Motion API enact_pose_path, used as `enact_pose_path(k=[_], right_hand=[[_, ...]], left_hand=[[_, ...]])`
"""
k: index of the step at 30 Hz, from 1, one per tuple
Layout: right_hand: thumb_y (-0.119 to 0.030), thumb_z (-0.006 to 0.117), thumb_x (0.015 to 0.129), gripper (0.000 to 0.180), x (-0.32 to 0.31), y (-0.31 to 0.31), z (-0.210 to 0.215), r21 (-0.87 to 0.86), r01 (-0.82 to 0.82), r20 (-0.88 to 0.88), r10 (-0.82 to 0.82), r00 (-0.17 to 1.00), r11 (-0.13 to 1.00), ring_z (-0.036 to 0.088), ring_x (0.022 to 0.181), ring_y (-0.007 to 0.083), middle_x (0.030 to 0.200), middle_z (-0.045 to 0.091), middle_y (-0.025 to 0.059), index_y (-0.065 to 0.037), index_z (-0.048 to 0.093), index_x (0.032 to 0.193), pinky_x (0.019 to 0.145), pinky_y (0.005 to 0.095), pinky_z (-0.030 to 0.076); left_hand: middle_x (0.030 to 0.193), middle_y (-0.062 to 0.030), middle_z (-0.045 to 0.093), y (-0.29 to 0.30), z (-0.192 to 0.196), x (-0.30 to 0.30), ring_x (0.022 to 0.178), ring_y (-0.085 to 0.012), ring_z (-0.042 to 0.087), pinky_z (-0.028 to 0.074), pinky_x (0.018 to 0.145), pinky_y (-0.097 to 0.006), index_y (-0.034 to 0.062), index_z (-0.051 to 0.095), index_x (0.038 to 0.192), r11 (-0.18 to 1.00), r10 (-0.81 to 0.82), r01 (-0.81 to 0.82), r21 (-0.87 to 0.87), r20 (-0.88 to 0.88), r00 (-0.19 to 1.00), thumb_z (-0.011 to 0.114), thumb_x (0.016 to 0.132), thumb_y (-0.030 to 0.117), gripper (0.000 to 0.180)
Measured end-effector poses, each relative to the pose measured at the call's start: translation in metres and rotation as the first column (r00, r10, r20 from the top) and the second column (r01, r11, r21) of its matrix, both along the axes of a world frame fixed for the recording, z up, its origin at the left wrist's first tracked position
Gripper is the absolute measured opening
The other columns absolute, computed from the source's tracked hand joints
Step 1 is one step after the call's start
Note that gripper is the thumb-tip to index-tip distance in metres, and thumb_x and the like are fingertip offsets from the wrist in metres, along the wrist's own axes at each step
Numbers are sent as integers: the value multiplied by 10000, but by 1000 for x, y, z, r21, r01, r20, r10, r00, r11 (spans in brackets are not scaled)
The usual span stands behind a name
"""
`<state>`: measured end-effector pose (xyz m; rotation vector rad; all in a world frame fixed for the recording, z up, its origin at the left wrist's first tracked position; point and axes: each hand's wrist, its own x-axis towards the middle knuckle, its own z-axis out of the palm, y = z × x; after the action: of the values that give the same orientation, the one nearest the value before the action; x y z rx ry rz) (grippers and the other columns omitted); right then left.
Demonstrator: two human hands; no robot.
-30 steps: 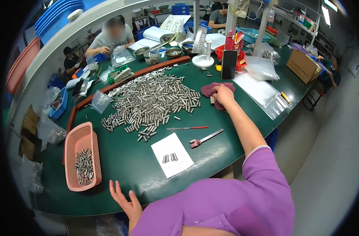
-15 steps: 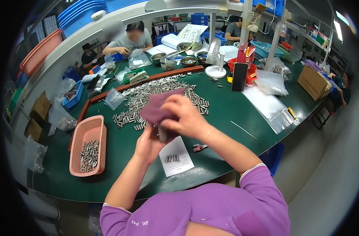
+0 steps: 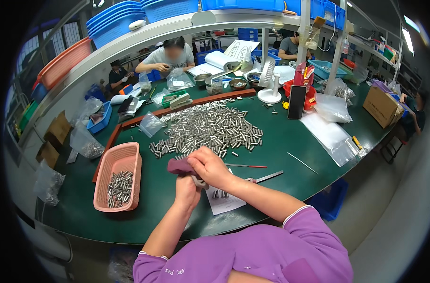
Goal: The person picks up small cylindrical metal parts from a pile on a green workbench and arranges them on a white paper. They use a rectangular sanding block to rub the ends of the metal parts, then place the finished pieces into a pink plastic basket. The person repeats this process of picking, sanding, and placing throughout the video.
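Observation:
Both my hands meet over the near edge of a pile of small metal pins (image 3: 210,125). A purple cloth (image 3: 178,165) is bunched between them, with a greyish fold or edge showing at its lower side. My right hand (image 3: 209,166) pinches the cloth from above, fingers closed. Below it, my left hand (image 3: 187,191) is closed around the cloth's underside; whether something is wrapped inside is hidden. Beneath my right wrist lies a white printed sheet (image 3: 227,205) with a few metal pins on it, partly covered by my forearm.
A pink basket (image 3: 135,181) holding metal pins stands on the left. To the right lie a red-handled thin tool (image 3: 252,166), a flat metal tool (image 3: 270,176) and a thin rod (image 3: 302,162). A white fan (image 3: 270,89) and phone (image 3: 296,103) stand behind. A person (image 3: 170,59) works opposite.
My hands have come down and closer together, with the cloth folded smaller between them. The view has shifted, and the red-handled tool and flat metal tool now show beside my right arm.

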<state>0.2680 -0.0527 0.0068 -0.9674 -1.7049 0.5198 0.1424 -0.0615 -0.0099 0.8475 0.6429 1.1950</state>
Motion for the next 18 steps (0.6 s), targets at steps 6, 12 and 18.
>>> enact_pose_path(k=[6, 12, 18], right_hand=[[-281, 546, 984, 306, 3, 1, 10, -283, -129, -24, 127, 992, 951, 559, 800, 181, 871, 556, 94, 7, 598, 892, 726, 341, 477], [-212, 585, 938, 280, -15, -38, -16, 92, -54, 105, 44, 993, 994, 598, 1055, 309, 1181, 553, 164, -60, 556, 1172, 878, 400, 506], [-172, 639, 820, 294, -23, -47, -25, 288, -35, 396, -85, 914, 957, 563, 1093, 404, 1358, 487, 242, -12, 632, 1067, 918, 455, 490]], left_hand=[[1022, -29, 609, -12, -14, -2, 855, -129, 620, 506, 705, -278, 61, 558, 1155, 997, 46, -45, 63, -9, 999, 601, 932, 89, 229], [1248, -75, 562, -11, -17, -33, 1144, -200, 568, 492, 971, -361, 78, 499, 1274, 989, -80, 102, -104, 198, 977, 445, 1032, 335, 357], [1210, -91, 578, -19, -35, -38, 1115, -215, 579, 491, 975, -374, 70, 534, 1228, 997, 60, -65, 43, 107, 992, 425, 1044, 300, 314]])
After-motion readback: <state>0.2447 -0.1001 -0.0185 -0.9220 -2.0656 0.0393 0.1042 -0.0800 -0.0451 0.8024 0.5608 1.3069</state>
